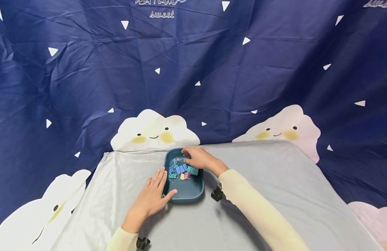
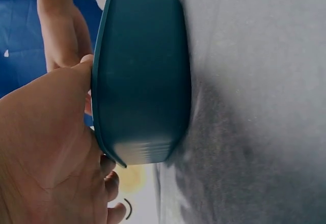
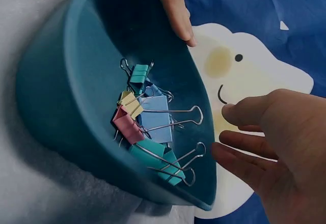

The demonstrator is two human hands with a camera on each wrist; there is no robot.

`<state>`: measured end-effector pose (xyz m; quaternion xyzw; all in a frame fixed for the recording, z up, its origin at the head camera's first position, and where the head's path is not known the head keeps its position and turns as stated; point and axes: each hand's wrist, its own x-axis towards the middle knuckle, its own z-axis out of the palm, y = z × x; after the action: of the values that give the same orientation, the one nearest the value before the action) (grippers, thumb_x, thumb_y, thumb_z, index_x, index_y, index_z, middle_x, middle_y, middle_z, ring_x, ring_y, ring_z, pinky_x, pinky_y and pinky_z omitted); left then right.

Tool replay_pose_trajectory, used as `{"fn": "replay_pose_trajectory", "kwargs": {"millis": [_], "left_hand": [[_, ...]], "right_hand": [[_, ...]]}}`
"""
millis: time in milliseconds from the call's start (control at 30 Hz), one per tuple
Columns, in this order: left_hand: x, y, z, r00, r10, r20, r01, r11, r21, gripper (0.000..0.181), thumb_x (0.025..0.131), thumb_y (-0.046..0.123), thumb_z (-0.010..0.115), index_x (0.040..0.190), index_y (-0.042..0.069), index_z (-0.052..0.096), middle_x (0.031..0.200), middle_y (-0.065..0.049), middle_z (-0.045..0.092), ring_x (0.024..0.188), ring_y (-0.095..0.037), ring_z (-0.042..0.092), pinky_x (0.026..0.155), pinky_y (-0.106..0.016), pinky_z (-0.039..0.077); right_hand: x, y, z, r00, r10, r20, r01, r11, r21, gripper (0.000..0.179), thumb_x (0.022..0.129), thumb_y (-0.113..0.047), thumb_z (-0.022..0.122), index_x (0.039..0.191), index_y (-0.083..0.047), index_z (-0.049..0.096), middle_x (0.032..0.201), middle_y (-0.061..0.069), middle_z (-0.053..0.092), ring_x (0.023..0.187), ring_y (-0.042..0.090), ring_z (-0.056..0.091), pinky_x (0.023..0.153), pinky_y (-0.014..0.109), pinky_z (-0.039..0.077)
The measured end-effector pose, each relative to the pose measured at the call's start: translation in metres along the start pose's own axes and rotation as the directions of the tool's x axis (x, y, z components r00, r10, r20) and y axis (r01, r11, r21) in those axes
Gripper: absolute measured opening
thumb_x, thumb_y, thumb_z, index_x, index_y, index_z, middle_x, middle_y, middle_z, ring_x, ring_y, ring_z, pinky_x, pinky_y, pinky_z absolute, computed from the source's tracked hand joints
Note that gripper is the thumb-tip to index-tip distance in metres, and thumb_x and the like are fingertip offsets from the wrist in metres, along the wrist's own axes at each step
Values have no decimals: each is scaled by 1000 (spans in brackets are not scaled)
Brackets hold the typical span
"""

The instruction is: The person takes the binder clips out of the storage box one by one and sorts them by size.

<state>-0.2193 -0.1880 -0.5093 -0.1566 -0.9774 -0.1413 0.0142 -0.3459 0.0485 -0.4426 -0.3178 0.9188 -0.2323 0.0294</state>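
A dark teal plastic bin holds a heap of binder clips in several colours. In the right wrist view a large blue binder clip lies mid-heap, beside a pink clip and a yellow clip. Large teal clips lie nearest the right hand, and a small green clip lies farther off. My left hand rests on the bin's left rim, fingers extended, thumb over the near corner. Over the bin's far right part hovers my right hand, fingers loosely bent with nothing visible between them.
Grey cloth covers the table under the bin. Behind the table hangs a dark blue curtain with white triangles and smiling clouds. Black wrist straps show at both sleeves.
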Motion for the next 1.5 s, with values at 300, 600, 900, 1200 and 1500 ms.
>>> {"fn": "replay_pose_trajectory", "kwargs": {"millis": [300, 600, 900, 1200, 1500], "left_hand": [[0, 1, 1, 1000, 0, 13, 0, 1000, 4, 95, 106, 69, 44, 170, 3, 20, 179, -14, 16, 167, -31, 13, 135, -57, 20], [-2, 0, -1, 1000, 7, 1, -7, 1000, -15, 94, 106, 66, 47, 168, 0, 23, 178, -17, 18, 166, -37, 19, 134, -59, 22], [-1, -2, 0, 1000, 2, 11, -2, 1000, -25, 95, 107, 67, 46, 169, 0, 20, 180, -14, 13, 167, -34, 17, 135, -57, 19], [0, -2, 0, 1000, 1, 17, -1, 1000, -31, 95, 106, 67, 45, 170, 3, 17, 180, -13, 11, 167, -34, 16, 135, -57, 21], [0, -3, 2, 1000, -6, 17, 6, 999, -42, 95, 106, 67, 46, 169, 1, 19, 180, -14, 13, 167, -34, 17, 135, -57, 21]], "right_hand": [[17, -16, 13, 993, 44, 109, -36, 997, -69, 49, 103, -15, 70, 149, -4, 58, 145, 17, 65, 134, 30, 64, 114, 47, 53], [20, -18, 38, 968, 83, 235, -16, 962, -274, 49, 99, -18, 78, 142, -11, 56, 137, 10, 70, 127, 24, 68, 109, 39, 55], [17, -9, 50, 974, -31, 223, 116, 918, -379, 19, 93, -11, 81, 93, -18, 63, 97, -2, 65, 85, 13, 61, 81, 32, 57], [17, -1, 43, 983, -61, 171, 111, 947, -303, 17, 97, -11, 78, 112, -16, 72, 111, 2, 74, 107, 19, 71, 95, 37, 60], [16, 4, 33, 989, -49, 140, 81, 969, -234, 16, 98, -10, 78, 113, -16, 81, 110, 3, 70, 107, 20, 69, 97, 39, 60]]}}
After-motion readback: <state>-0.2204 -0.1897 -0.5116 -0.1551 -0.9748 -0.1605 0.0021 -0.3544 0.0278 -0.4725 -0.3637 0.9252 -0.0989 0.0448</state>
